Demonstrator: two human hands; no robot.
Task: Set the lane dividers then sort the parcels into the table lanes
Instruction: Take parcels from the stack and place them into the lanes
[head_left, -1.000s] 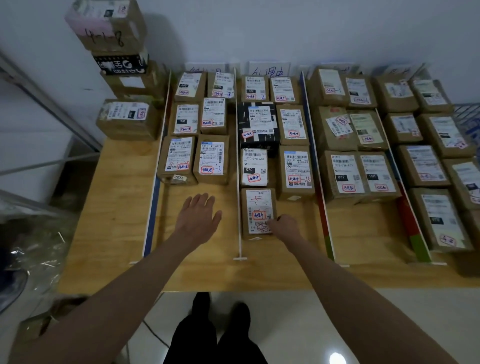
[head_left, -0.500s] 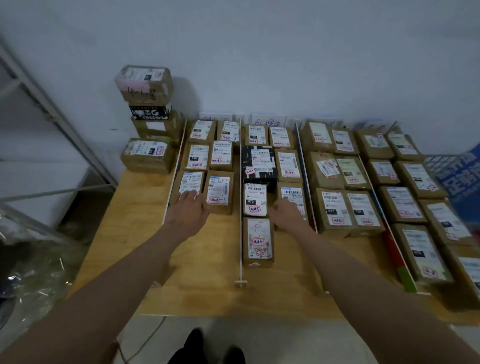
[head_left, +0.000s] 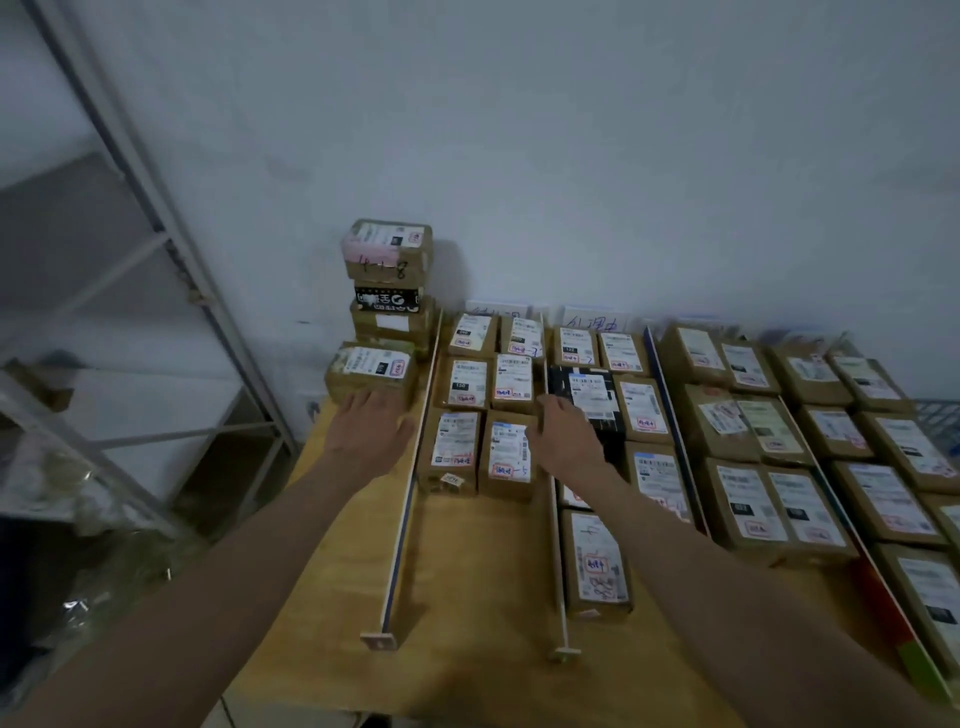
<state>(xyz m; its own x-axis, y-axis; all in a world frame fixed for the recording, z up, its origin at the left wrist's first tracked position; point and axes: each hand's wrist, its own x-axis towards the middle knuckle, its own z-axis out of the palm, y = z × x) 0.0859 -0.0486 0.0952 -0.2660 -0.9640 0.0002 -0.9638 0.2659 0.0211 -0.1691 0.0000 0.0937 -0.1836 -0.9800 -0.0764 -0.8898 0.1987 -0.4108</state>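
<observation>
Head view shows the left hand (head_left: 371, 434), fingers straight and holding nothing, just short of the brown cardboard parcel with a white label (head_left: 371, 371), which lies outside the lanes, left of the leftmost white divider strip (head_left: 410, 473), long axis crosswise; I judge the left hand nearer, since the right hand (head_left: 563, 434), also loose and empty, hovers over sorted boxes

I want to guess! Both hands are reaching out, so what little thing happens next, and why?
Probably the left hand closes its grip on the lone parcel outside the leftmost divider. It sits unsorted beside the stack, and the open fingers already reach it.
</observation>
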